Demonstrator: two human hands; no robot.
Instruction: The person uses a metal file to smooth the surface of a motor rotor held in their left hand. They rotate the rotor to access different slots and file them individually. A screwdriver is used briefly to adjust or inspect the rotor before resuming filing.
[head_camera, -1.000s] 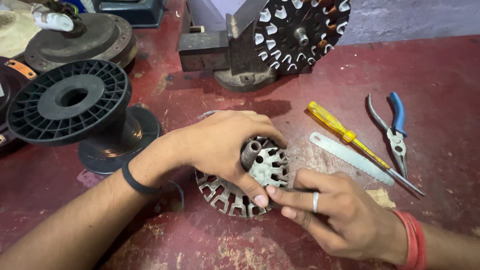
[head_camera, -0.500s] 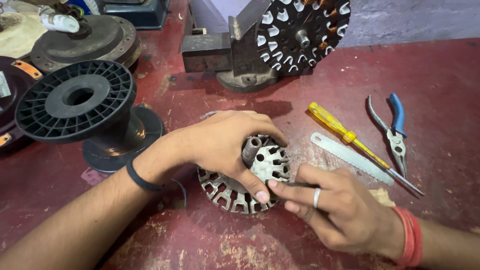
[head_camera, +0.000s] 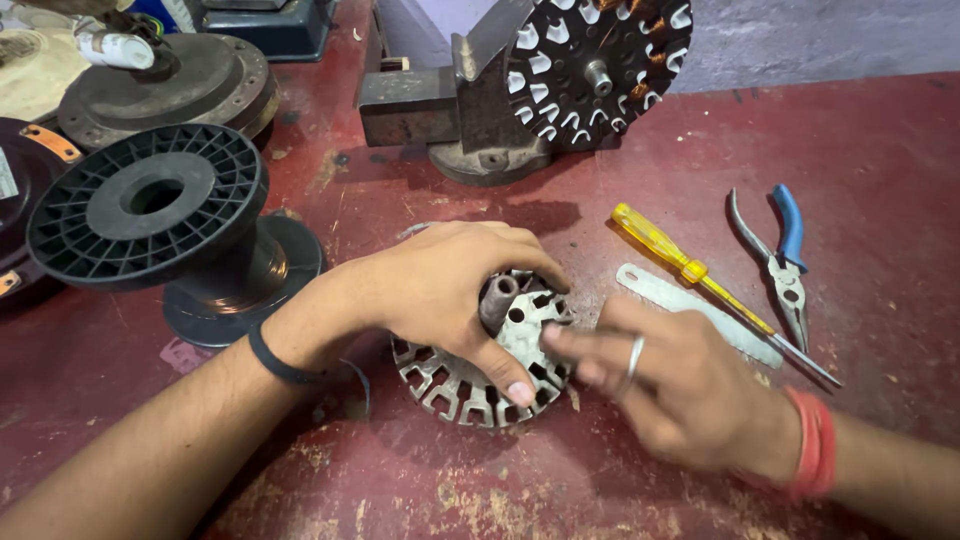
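Right hand (head_camera: 690, 400) has shifted since the earlier frame, now motion-blurred, fingers extended toward the stator core's right edge; whether they pinch anything, cannot tell. Far left: dark round motor housing (head_camera: 190, 85) at the top edge, black plastic spool (head_camera: 150, 205) standing on the red table (head_camera: 880, 140) below it. Left hand (head_camera: 450, 290), black band on its wrist, lies over the slotted metal stator core (head_camera: 470, 385), fingers spread and clamped around its top, thumb tip on the front rim. Core sits flat on the table, centre of view, between both hands, short central shaft (head_camera: 497, 300) sticking up by the thumb. Behind it: bench vise (head_camera: 460, 110) gripping a second wound stator (head_camera: 600, 65). Right of the core: grey flat strip (head_camera: 690, 305), yellow-handled screwdriver (head_camera: 665, 245) lying diagonal, then blue-handled pliers (head_camera: 785, 255). Red band on the right wrist.
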